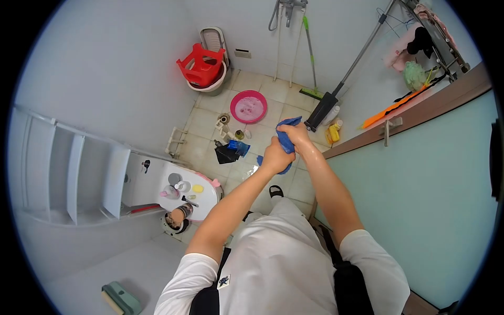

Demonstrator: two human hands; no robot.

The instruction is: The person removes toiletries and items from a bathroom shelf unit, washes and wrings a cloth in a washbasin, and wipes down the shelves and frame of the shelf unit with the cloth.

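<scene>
A blue cloth (285, 140) is bunched between my two hands, held out in front of me above the tiled floor. My left hand (277, 156) grips its lower part, with a loose end hanging below the fingers. Farther up, my right hand (297, 135) is closed round the upper part, and a corner sticks out past it. The right forearm looks wet. Beyond the hands on the floor sits a pink basin (249, 107) with sudsy water in it.
Small bottles and parts lie by a black bag (226, 154) and a blue packet (239, 147). A white sink (205, 209) holds toiletries. A red stool (202, 65) rests on stacked tubs. A flat mop (321, 111), green broom (312, 93) and yellow bottle (333, 132) stand right, near a glass door (420, 173).
</scene>
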